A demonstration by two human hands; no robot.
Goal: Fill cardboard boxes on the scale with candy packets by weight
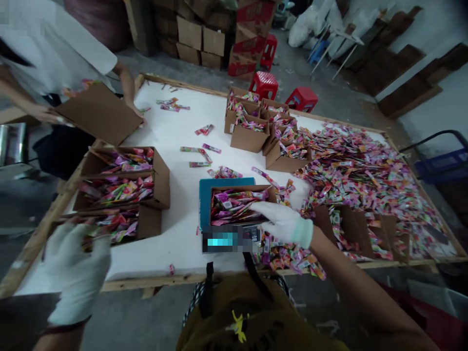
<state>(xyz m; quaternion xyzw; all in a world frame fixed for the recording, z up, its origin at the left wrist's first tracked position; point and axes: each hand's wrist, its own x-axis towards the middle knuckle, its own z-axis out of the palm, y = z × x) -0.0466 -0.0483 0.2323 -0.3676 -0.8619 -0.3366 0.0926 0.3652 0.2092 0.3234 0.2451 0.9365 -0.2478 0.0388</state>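
My right hand [283, 222], in a white glove, rests at the right end of an open cardboard box [272, 194] full of colourful candy sachets [234, 204]. Its fingers are stretched out over the sachets. That box stands on a scale with a blue-green platform [204, 195] and a lit display [221, 240]. At the lower left, my gloved left hand [76, 258] is over the near edge of another filled box [149, 226]. Its fingers look spread, and I see nothing held in them; the tips are partly blurred.
Across the table, another person holds a cardboard box [100, 112] tilted. Filled boxes [161, 178] line the left side, and more boxes [250, 139] stand at the back. A large heap of sachets [358, 165] covers the right side. Red stools [302, 99] stand behind the wooden table edge [190, 87].
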